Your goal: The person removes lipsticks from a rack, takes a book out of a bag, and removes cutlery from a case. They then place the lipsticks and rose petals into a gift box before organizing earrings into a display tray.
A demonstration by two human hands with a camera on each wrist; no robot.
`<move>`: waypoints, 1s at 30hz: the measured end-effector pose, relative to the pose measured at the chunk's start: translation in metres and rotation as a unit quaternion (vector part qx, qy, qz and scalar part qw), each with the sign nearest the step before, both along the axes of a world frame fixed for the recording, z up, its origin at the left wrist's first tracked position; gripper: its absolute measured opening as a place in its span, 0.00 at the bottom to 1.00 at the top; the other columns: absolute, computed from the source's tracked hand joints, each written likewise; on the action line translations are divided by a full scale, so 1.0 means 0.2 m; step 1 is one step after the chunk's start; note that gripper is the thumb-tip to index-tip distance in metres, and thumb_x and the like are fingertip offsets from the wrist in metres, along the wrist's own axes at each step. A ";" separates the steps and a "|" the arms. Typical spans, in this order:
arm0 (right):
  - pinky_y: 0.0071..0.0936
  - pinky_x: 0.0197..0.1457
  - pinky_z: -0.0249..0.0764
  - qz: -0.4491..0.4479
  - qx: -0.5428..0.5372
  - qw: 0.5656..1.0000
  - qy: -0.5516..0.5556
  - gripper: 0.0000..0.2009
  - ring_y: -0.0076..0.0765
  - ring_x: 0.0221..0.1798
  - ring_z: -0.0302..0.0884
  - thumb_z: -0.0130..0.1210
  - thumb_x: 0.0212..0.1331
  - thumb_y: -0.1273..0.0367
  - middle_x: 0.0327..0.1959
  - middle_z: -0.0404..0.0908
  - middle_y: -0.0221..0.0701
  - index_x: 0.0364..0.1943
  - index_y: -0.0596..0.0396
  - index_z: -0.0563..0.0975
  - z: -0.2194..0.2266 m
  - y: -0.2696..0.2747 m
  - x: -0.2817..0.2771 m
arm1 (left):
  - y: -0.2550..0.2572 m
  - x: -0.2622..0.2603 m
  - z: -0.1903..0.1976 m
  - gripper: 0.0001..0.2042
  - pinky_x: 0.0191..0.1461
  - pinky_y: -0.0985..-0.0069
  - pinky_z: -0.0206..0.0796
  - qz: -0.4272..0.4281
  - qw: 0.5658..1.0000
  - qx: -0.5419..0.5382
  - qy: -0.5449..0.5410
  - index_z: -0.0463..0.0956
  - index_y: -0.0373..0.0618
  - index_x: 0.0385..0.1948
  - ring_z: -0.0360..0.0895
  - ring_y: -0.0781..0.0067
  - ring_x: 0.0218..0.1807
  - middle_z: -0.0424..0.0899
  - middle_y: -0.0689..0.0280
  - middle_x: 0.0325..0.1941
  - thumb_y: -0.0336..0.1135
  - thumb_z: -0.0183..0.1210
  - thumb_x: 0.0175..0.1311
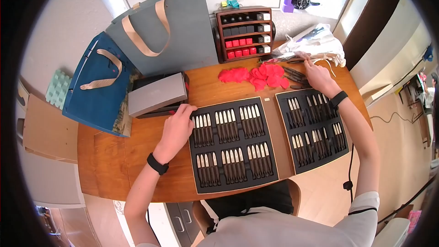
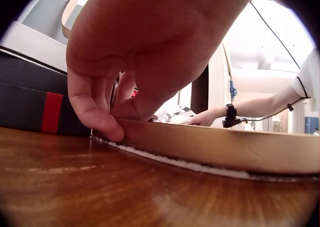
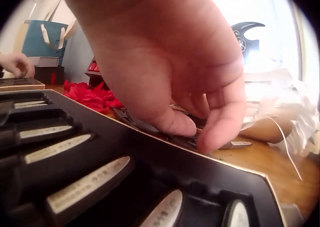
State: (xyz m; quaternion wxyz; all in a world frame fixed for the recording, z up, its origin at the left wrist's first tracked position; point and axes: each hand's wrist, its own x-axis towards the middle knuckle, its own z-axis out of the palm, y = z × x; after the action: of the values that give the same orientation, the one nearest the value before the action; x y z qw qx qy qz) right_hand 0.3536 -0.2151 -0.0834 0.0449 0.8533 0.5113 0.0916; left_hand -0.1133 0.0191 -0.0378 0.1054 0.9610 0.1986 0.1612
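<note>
A hinged case lies spread on the table, its left half (image 1: pixel 216 147) and right half (image 1: pixel 287 130) joined by a brown spine. Both halves hold rows of slim dark tools with pale tapered ends (image 3: pixel 82 187). At the far left corner my left hand (image 1: pixel 178 124) grips the case's edge, fingertips curled over the gold side wall (image 2: pixel 190 144). My right hand (image 1: pixel 320 78) reaches past the far edge of the right half. Its thumb and fingers bend down among loose dark slim tools (image 1: pixel 296 74); I cannot tell whether they pinch one.
Red petals (image 1: pixel 270 77) are heaped behind the case, near a wooden rack (image 1: pixel 219 34) of small boxes. White crumpled plastic (image 1: pixel 327 43) lies at the far right. A grey box (image 1: pixel 157 96), blue bag (image 1: pixel 98 91) and grey bag (image 1: pixel 187 23) stand at left.
</note>
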 end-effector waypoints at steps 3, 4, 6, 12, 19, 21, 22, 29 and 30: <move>0.48 0.44 0.83 0.007 0.014 1.000 0.013 0.32 0.56 0.44 0.87 0.57 0.59 0.74 0.78 0.62 0.48 0.70 0.67 0.64 -0.01 -0.03 0.01 | 0.00 0.00 0.00 0.17 0.43 0.53 0.77 0.000 1.000 -0.005 0.004 0.76 0.43 0.50 0.82 0.43 0.37 0.79 0.57 0.50 0.20 0.57 0.59; 0.48 0.45 0.83 0.009 0.019 1.000 0.018 0.33 0.57 0.44 0.87 0.56 0.59 0.74 0.79 0.60 0.46 0.71 0.66 0.63 0.01 -0.03 0.00 | 0.01 0.01 0.00 0.17 0.43 0.53 0.77 -0.004 1.000 0.001 0.001 0.76 0.43 0.50 0.82 0.43 0.37 0.79 0.57 0.50 0.20 0.57 0.59; 0.49 0.46 0.82 0.000 0.007 0.999 0.036 0.34 0.58 0.47 0.86 0.55 0.59 0.75 0.80 0.58 0.44 0.73 0.64 0.61 0.05 -0.02 0.00 | 0.01 0.00 -0.01 0.17 0.42 0.54 0.77 -0.011 1.000 0.011 -0.001 0.76 0.43 0.51 0.82 0.43 0.37 0.79 0.57 0.50 0.20 0.57 0.59; 0.50 0.53 0.80 0.008 -0.045 0.996 0.071 0.38 0.54 0.57 0.83 0.54 0.59 0.72 0.75 0.67 0.46 0.77 0.59 0.57 0.12 0.00 0.00 | 0.02 0.01 -0.01 0.16 0.42 0.54 0.77 -0.002 1.000 -0.004 0.011 0.75 0.42 0.50 0.82 0.45 0.37 0.79 0.57 0.50 0.21 0.57 0.60; 0.48 0.59 0.78 0.040 -0.002 0.996 0.082 0.31 0.55 0.57 0.81 0.52 0.59 0.71 0.61 0.80 0.47 0.70 0.56 0.66 0.09 0.05 0.02 | 0.01 0.01 0.00 0.15 0.41 0.55 0.76 -0.002 1.000 0.004 0.006 0.75 0.42 0.49 0.82 0.45 0.36 0.79 0.57 0.49 0.20 0.56 0.60; 0.49 0.59 0.78 0.066 0.024 0.992 0.104 0.24 0.56 0.56 0.82 0.53 0.60 0.70 0.57 0.82 0.46 0.63 0.55 0.75 0.12 0.04 0.04 | 0.01 0.02 0.00 0.15 0.41 0.55 0.76 -0.003 1.000 0.001 0.008 0.75 0.42 0.49 0.82 0.45 0.35 0.79 0.57 0.48 0.20 0.56 0.60; 0.49 0.59 0.78 0.055 0.012 0.992 0.115 0.20 0.56 0.55 0.82 0.53 0.61 0.68 0.55 0.83 0.46 0.58 0.55 0.78 0.16 0.04 0.03 | 0.01 0.02 0.00 0.15 0.41 0.55 0.76 -0.005 1.000 0.002 0.006 0.75 0.42 0.49 0.82 0.45 0.35 0.79 0.57 0.48 0.20 0.56 0.60; 0.50 0.59 0.77 0.095 0.041 0.991 0.080 0.15 0.56 0.54 0.82 0.53 0.63 0.63 0.47 0.85 0.47 0.44 0.59 0.82 0.09 0.14 0.03 | 0.02 0.02 -0.02 0.19 0.46 0.55 0.76 -0.004 1.000 -0.018 0.006 0.74 0.41 0.56 0.82 0.44 0.42 0.80 0.54 0.50 0.20 0.55 0.61; 0.50 0.59 0.77 0.076 0.023 0.991 0.107 0.15 0.56 0.54 0.82 0.53 0.63 0.63 0.46 0.85 0.47 0.45 0.59 0.82 0.11 0.16 -0.02 | 0.03 0.01 -0.03 0.21 0.48 0.55 0.76 -0.007 1.000 -0.018 0.000 0.74 0.40 0.58 0.82 0.44 0.44 0.80 0.53 0.51 0.20 0.55 0.61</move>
State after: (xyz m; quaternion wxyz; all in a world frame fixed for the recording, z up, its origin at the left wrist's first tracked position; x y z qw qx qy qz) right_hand 0.3503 -0.1838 -0.0616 -0.0369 0.8175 0.5745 0.0147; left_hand -0.1112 0.0246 -0.0441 0.1233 0.9604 0.1946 0.1568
